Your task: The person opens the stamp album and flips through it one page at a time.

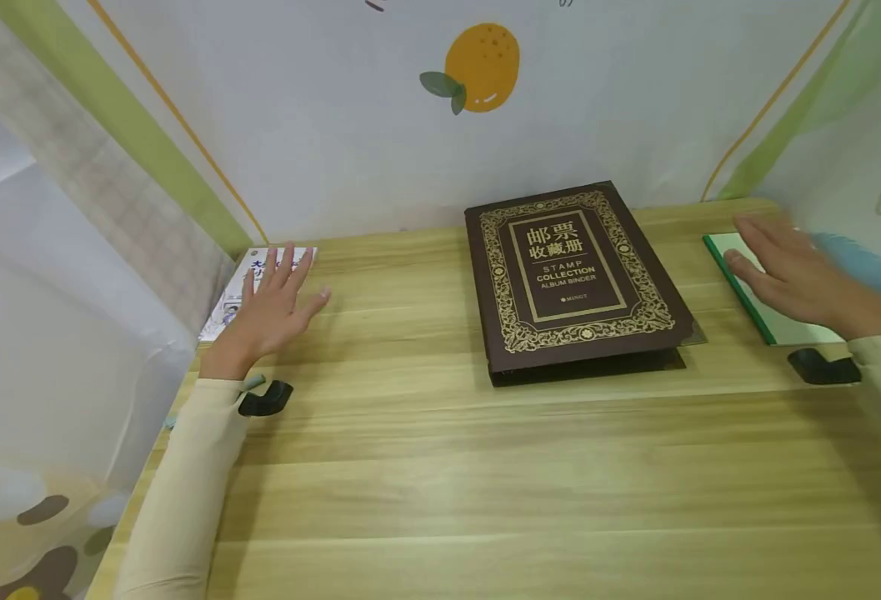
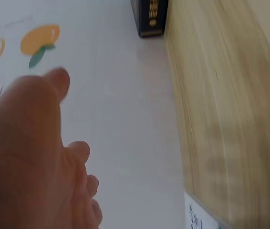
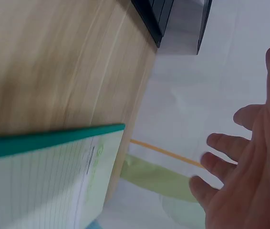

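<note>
My left hand point(image 1: 271, 312), fingers spread, hovers over a small white booklet point(image 1: 224, 321) with printed characters at the table's left edge. In the left wrist view that hand point(image 2: 44, 152) holds nothing. On the other side my right hand point(image 1: 796, 271) is above a lined notepad point(image 3: 54, 176) with a green binding strip, its fingers extended and a little apart. Between the hands lies a dark brown stamp album binder point(image 1: 575, 279) with gold ornament, its front cover slightly raised along the near side. Neither hand touches it.
A wooden table point(image 1: 425, 475) carries all of these. White printed cloth point(image 1: 335, 125) with an orange motif hangs behind it and along both sides. Something blue and fluffy point(image 1: 863, 267) shows beyond the right hand. Black wrist mounts point(image 1: 266, 398) sit at both cuffs.
</note>
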`<state>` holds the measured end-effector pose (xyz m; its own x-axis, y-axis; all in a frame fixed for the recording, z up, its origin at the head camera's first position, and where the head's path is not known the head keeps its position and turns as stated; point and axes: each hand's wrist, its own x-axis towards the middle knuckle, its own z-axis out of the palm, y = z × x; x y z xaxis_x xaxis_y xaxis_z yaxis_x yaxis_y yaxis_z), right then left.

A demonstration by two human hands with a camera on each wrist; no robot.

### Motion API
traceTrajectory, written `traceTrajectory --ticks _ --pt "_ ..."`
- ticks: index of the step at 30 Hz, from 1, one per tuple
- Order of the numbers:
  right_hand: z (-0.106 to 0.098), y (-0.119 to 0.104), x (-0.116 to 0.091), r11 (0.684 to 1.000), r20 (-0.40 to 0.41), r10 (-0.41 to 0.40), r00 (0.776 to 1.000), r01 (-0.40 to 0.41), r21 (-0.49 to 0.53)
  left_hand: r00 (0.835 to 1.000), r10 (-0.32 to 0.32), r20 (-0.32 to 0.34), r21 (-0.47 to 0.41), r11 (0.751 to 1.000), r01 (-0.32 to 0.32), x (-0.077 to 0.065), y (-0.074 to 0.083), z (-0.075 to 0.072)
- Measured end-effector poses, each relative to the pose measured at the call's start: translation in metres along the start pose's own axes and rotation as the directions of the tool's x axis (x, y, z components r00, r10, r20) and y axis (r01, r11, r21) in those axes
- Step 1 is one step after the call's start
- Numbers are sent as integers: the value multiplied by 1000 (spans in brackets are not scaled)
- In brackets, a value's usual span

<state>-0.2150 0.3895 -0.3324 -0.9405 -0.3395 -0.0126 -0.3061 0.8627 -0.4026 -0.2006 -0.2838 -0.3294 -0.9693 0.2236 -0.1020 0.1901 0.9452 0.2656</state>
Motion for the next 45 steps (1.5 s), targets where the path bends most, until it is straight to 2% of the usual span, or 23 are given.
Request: traceTrajectory --ticks 4,6,11,14,19,23,27,30,33,38,45 --pt "2 -6 22 994 62 47 997 -53 97 996 78 32 52 995 -79 6 25 3" --pt "4 -10 33 993 77 35 996 -43 113 990 130 51 77 988 -134 9 41 6" --pt "9 -16 58 988 212 30 977 -60 140 961 261 95 106 957 -271 14 82 20" --pt "8 -17 71 982 291 52 955 -102 157 931 342 129 126 926 -357 15 106 32" --pt "3 -13 84 980 302 48 952 -104 172 864 472 176 141 856 -497 14 152 59" --pt "3 -9 92 969 309 46 950 -118 217 819 550 163 137 810 -571 12 185 80" --pt "8 -11 97 952 334 22 942 -122 281 787 600 140 119 779 -615 11 206 92" --pt "14 -14 100 939 357 1 934 -124 321 782 609 137 115 774 -623 11 213 96" --pt "19 -16 103 933 365 -5 931 -128 337 790 592 157 154 776 -612 11 216 97" --pt "22 -16 105 921 355 -15 935 -126 369 792 593 145 238 756 -610 15 218 98" --pt "17 -22 112 923 307 -1 952 -117 366 789 602 124 251 750 -612 19 218 92"
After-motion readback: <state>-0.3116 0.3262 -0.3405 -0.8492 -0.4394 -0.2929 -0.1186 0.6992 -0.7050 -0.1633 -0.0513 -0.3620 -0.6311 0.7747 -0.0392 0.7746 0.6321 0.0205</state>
